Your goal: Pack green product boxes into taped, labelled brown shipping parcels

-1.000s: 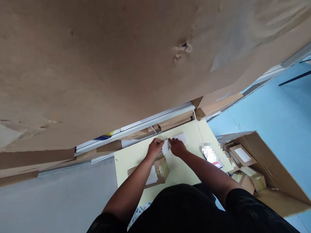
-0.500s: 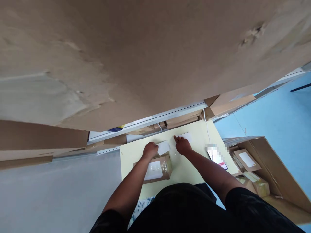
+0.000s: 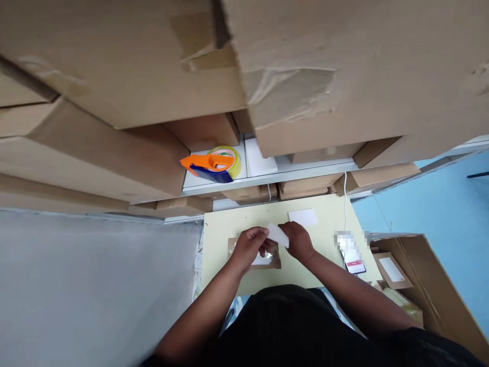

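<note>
A small white slip of paper is held up between my two hands. My left hand pinches its left end between thumb and fingers. At the right end, my right hand is closed on the slip, its fingertips partly hidden. Beneath my left hand lies a cardboard box with clear tape and a white label on top, partly covered by that hand. A second white slip rests flat on the pale yellow table, behind my right hand.
A phone with a white cable lies at the table's right. Beyond it stands a large open carton holding several parcels. An orange and blue tape dispenser sits on the shelf above the table, among big cardboard boxes.
My right hand has left the slip at the back and come to the one in my left hand. That slip is now raised and tilted. The view has shifted, showing the tape dispenser.
</note>
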The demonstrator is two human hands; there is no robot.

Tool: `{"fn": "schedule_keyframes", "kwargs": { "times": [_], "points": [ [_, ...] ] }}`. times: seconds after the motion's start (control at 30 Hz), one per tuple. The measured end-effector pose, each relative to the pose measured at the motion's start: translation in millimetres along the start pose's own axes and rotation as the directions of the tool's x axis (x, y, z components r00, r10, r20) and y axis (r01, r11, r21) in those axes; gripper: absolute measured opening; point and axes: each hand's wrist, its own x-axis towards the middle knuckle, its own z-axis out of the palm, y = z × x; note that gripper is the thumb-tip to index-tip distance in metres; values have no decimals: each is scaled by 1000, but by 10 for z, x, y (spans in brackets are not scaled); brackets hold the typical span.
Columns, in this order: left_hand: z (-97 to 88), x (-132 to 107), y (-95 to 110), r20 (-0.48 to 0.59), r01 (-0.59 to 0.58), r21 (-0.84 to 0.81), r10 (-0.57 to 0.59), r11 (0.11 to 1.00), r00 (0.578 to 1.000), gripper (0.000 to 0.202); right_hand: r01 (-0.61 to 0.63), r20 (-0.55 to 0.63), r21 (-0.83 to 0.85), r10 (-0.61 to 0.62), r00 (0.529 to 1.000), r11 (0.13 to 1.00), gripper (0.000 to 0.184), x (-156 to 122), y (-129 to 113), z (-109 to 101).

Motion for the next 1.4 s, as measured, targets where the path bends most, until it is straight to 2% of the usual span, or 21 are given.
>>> {"fn": "schedule_keyframes", "kwargs": {
  "times": [0.03, 0.07, 0.1, 0.17, 0.23, 0.3, 0.37, 0.47, 0.6, 0.7, 0.93, 1.13, 1.4],
  "points": [
    [-39, -86, 12, 26, -59, -17, 59, 998, 998, 53, -68, -5, 155, 70, 998, 986, 26, -15, -124, -16],
    [-95, -167, 18, 27, -129, -22, 130, 991, 991, 56, -163, -2, 329, 173, 985, 930, 25, -36, -259, -31],
    [-165, -242, 17, 2, -199, -12, 199, 980, 980, 56, -263, 26, 497, 289, 957, 827, 29, -65, -404, -46],
    [-330, -376, 0, -56, -284, 38, 286, 958, 957, 46, -402, 141, 742, 462, 876, 536, 35, -139, -714, -66],
    [-495, -497, -31, -36, -272, 65, 275, 960, 961, 36, -435, 246, 847, 500, 831, 306, 31, -230, -1020, -63],
    [-636, -618, -67, 60, -233, 37, 231, 972, 971, 31, -416, 275, 887, 494, 825, 201, 28, -327, -1290, -24],
    [-746, -743, -98, 135, -211, -19, 212, 977, 968, 29, -398, 272, 902, 493, 826, 169, 28, -427, -1504, 52],
    [-872, -922, -129, 161, -187, -91, 200, 978, 966, 26, -402, 278, 904, 514, 812, 146, 28, -584, -1730, 202],
    [-988, -1105, -162, 210, -175, -73, 187, 982, 960, 24, -400, 271, 907, 550, 790, 129, 33, -785, -1919, 346],
    [-1009, -1204, -197, 222, -172, -73, 185, 982, 957, 25, -409, 274, 901, 545, 792, 141, 32, -894, -1997, 363],
    [-864, -1310, -249, 197, -135, -161, 166, 978, 966, 22, -473, 336, 865, 504, 796, 170, 30, -992, -1960, 245],
    [-699, -1323, -209, 202, -138, -176, 173, 975, 964, 16, -517, 408, 848, 479, 777, 116, 30, -994, -1903, 92],
    [-554, -1350, -162, 193, -165, -172, 197, 971, 961, 17, -507, 425, 858, 442, 790, 80, 27, -970, -1817, -59]
  ]
}}
